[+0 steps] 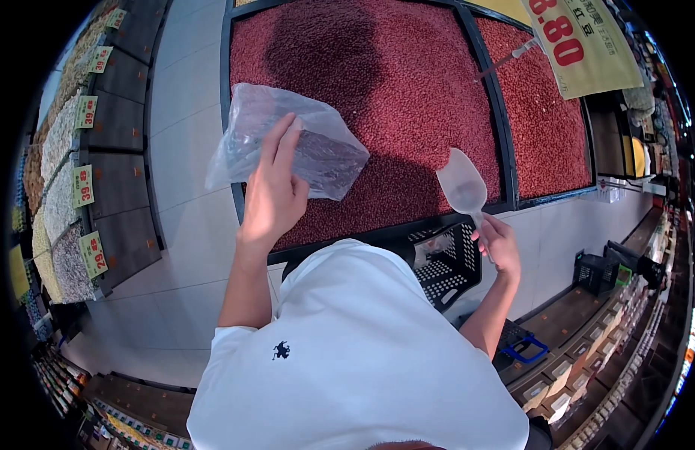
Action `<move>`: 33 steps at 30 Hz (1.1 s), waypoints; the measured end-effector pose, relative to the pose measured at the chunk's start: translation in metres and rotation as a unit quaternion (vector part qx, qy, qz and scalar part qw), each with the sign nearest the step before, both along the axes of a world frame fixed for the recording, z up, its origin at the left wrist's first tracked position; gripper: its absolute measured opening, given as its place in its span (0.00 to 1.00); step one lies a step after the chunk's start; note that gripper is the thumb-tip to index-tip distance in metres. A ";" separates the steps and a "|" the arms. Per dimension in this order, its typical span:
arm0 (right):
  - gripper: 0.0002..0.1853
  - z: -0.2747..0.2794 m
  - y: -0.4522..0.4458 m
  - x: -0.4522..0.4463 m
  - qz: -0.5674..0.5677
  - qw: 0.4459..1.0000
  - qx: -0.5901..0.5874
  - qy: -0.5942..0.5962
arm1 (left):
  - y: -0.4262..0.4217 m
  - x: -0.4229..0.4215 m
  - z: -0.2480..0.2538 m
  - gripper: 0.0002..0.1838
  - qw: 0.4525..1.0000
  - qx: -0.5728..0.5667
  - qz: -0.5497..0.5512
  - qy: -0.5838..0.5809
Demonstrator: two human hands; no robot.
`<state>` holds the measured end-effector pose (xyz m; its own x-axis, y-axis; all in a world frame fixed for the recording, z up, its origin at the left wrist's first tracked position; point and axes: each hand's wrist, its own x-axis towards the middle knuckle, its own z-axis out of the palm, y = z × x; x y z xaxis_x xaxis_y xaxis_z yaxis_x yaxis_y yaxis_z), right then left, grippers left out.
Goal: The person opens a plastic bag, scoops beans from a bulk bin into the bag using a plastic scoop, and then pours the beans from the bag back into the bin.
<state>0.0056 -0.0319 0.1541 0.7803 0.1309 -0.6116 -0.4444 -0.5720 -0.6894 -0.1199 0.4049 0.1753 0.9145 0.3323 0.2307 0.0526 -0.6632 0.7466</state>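
Right grip (499,246) holds the scoop (463,184) by its handle (477,217) right of centre, leaving its bowl free above the red beans (430,75), while the left grip (274,196), closure unclear, touches the plastic bag (329,150) left of centre, seemingly to steady it.

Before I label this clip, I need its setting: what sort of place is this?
Probably a supermarket's bulk-food section: loose red beans fill a wide bin, a price sign stands over them, and a black shopping basket is nearby.
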 end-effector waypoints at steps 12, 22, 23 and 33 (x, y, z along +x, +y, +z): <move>0.21 -0.046 0.017 0.020 -0.019 0.994 0.107 0.022 | -0.003 0.004 0.002 0.42 1.000 -0.002 -0.005 -0.003; 0.21 -0.054 0.019 0.019 -0.040 0.992 0.118 0.018 | -0.004 0.002 0.005 0.42 1.000 0.003 0.001 0.002; 0.21 -0.055 0.016 0.017 -0.042 0.992 0.121 0.020 | -0.004 0.002 0.005 0.42 1.000 0.005 0.002 -0.003; 0.22 -0.057 -0.008 0.002 -0.073 0.983 0.167 0.022 | -0.002 -0.001 0.000 0.41 0.999 0.031 0.003 -0.031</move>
